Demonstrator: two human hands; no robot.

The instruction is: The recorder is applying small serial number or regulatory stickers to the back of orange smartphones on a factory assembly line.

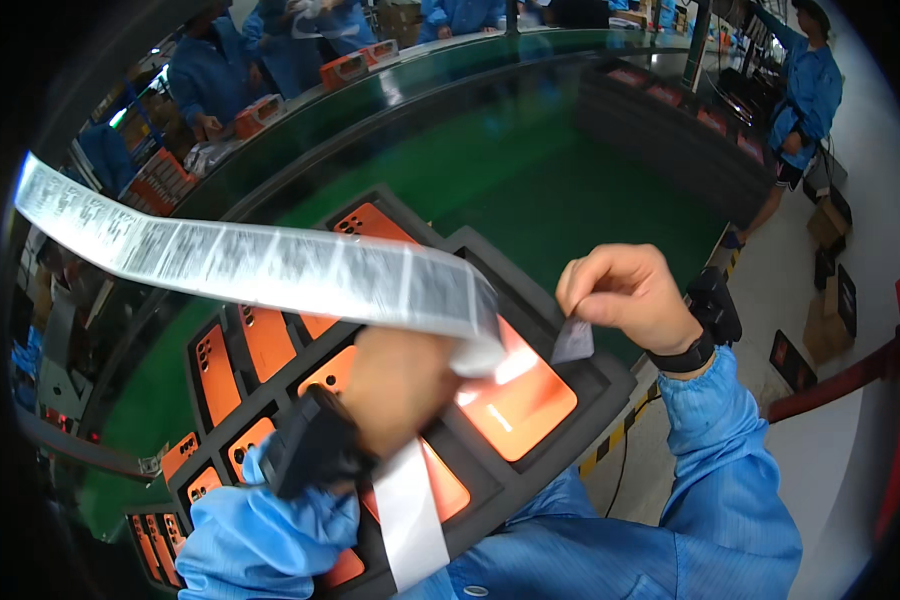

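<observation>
My left hand [395, 385], smeared by motion, is closed on a long strip of labels [260, 265] that loops over it and sweeps to the far left. The white tail [410, 510] of the strip hangs out below the wrist. My right hand [625, 290] pinches a small greyish, see-through label [573, 341] between thumb and finger, just off the tray's right edge. Between the hands lies a glossy orange phone [515, 405] in a dark foam tray [610, 385]. More orange phones [268, 340] fill other slots; the strip and my left arm hide some.
The trays rest on a green conveyor belt [530, 190]. Stacked dark trays [670, 120] stand farther along it. Across the line, people in blue coats [210, 75] handle orange boxes [260, 115]. Another person [810, 80] stands at the right, near cardboard boxes [828, 225] on the floor.
</observation>
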